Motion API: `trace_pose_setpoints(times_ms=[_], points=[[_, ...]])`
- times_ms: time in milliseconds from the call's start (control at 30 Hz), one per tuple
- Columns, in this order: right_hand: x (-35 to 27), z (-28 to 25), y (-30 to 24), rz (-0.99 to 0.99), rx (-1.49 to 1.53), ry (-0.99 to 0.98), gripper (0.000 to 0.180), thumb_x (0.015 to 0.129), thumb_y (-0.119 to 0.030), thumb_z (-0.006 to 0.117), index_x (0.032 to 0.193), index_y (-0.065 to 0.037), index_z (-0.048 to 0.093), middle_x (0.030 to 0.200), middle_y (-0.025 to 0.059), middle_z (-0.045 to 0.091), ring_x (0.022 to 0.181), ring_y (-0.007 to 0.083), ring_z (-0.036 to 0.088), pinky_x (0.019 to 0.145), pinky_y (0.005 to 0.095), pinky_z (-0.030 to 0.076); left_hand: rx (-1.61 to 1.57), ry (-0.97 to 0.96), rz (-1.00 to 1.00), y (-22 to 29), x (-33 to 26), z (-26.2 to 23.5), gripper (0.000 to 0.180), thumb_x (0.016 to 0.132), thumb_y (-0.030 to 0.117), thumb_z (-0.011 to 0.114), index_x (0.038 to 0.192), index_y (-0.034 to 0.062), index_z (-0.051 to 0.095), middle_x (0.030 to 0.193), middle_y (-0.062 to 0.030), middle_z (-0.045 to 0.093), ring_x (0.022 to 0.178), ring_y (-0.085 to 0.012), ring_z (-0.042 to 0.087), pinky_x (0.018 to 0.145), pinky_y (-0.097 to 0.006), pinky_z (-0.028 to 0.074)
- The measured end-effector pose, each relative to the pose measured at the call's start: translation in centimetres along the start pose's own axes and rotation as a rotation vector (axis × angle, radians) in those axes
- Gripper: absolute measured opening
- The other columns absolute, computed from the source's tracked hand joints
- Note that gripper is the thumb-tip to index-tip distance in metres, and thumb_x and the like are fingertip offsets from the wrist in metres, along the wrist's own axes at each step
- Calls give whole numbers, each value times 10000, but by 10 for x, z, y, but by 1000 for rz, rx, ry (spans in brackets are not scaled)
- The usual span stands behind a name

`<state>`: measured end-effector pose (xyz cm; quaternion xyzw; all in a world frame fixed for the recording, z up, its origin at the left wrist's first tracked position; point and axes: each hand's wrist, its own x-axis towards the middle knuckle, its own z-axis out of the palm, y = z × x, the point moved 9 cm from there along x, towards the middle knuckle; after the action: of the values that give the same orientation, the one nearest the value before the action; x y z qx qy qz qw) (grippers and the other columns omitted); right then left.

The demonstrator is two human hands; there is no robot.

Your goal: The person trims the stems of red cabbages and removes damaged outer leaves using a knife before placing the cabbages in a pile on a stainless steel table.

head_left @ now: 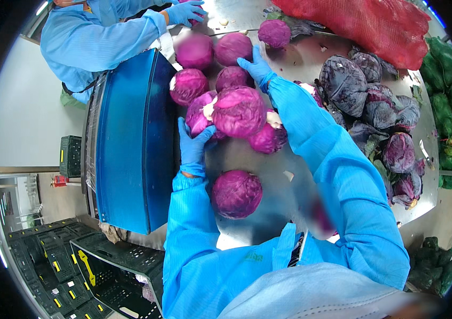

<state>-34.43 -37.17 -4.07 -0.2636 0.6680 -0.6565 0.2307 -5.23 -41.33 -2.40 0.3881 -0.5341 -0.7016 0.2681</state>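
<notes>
A cluster of peeled purple cabbages sits on the metal table (pixel 289 194) between my gloved hands. My left hand (pixel 193 149), fingers spread, is against the near left side of the cluster, by a cabbage (pixel 198 117). Beside it, a larger cabbage (pixel 241 112) overlaps its neighbours and shows a pale cut stem. My right hand (pixel 259 70) reaches around the far right side with fingers apart, next to a round cabbage (pixel 233 49); whether it touches is hard to tell. Nearer to me lies a single cabbage (pixel 237 194).
A blue bin-like box (pixel 130 143) borders the table's left. Dark, leafy untrimmed cabbages (pixel 344 85) are heaped at right, near a small metal tool (pixel 425 153). A red mesh sack (pixel 364 26) lies behind. At far left, a co-worker's gloved hand (pixel 186 13) holds a cabbage. Black crates (pixel 114 271) stand lower left.
</notes>
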Motion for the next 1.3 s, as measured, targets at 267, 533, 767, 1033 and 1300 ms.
trace_pose_setpoints(times_ms=[267, 533, 767, 1033, 1300], points=[[1, -28, -38, -163, -390, -164, 525, 847, -359, 526, 1249, -27, 458, 1213, 182, 515, 1119, 263, 499, 954, 314, 376, 264, 83, 400, 36, 49, -18, 949, 671, -6, 723, 1414, 158, 156, 1397, -195, 250, 1264, -267, 306, 867, -352, 438], [-119, -132, -78, -27, -1020, -276, 842, 721, -400, 678, 1370, -77, 251, 1236, 244, 459, 1135, 343, 466, 953, 372, 368, 45, 60, 30, -12, 27, -56, 628, 810, 94, 626, 1358, 122, 321, 1207, -68, 483, 888, -148, 590, 724, -262, 447], [-127, -141, -8, -7, -399, -203, 1032, 604, -192, 815, 1406, -122, 169, 1282, 175, 408, 1154, 305, 432, 971, 384, 361, 293, -153, -28, -5, -81, -70, 854, 709, 410, 696, 1393, 140, 262, 1342, -127, 361, 1143, -250, 442, 905, -340, 398], [-61, -59, 11, 458, 133, -111, 601, 720, -342, 723, 1224, -139, 465, 1118, 83, 564, 1003, 234, 554, 786, 442, 481, 252, -85, 89, -20, -171, -52, 1296, 451, 263, 861, 1423, 224, 3, 1433, -204, 123, 1266, -328, 296, 999, -428, 347], [-51, -4, -33, 293, -179, -526, 700, 827, -389, 604, 1390, -150, 262, 1246, 86, 481, 1132, 207, 461, 944, 360, 380, 247, -114, 129, -32, -168, -35, 1206, 462, 241, 870, 1409, 91, 137, 1410, -118, 247, 1251, -262, 330, 1033, -378, 299]])
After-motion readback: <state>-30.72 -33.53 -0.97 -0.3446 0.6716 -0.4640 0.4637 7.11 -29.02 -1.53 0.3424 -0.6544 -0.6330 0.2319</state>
